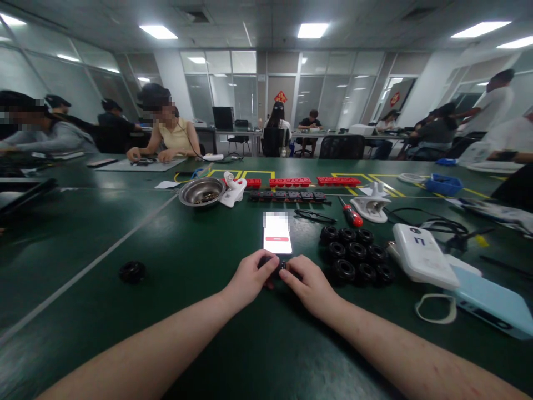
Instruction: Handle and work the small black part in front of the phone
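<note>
Both of my hands meet just in front of a lit phone (277, 244) lying on the green table. My left hand (253, 273) is closed around a black toy wheel (272, 268), mostly covered by the fingers. My right hand (307, 279) pinches at the right side of the same black piece, thumb and forefinger close together. To the right, several chunky black wheels (357, 251) stand grouped in rows. One more black wheel (132, 271) lies alone at the left.
Beyond the phone are a metal bowl (201, 191) with small parts, black strips (289, 198), red strips (290, 182), glasses (315, 215) and a screwdriver (351, 212). A white device (425, 255) and light blue box (491, 300) lie right. A co-worker (175, 128) sits across.
</note>
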Available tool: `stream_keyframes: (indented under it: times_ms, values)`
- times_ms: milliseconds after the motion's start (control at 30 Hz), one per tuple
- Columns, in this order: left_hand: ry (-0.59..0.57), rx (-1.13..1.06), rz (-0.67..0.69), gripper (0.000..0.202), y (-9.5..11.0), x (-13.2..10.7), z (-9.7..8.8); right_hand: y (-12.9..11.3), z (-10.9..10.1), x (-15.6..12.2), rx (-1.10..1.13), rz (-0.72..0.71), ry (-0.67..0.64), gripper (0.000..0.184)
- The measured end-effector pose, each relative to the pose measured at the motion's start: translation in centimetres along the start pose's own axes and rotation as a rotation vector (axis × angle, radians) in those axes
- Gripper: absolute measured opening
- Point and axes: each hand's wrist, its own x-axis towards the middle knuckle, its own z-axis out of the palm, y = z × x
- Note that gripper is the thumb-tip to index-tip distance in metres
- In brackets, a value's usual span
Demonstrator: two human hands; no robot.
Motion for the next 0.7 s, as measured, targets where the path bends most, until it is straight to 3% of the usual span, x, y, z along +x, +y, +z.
stream_keyframes:
  times_ms: [167,700]
  values:
    - [0.009,0.0,-0.037,0.033,-0.07,0.24,-0.1,0.01,-0.04,-0.14,0.037,0.013,0.026,0.013]
    - [0.049,0.016,0.016,0.028,0.09,0.01,0.12,-0.04,-0.05,0.02,0.047,-0.002,-0.07,0.025]
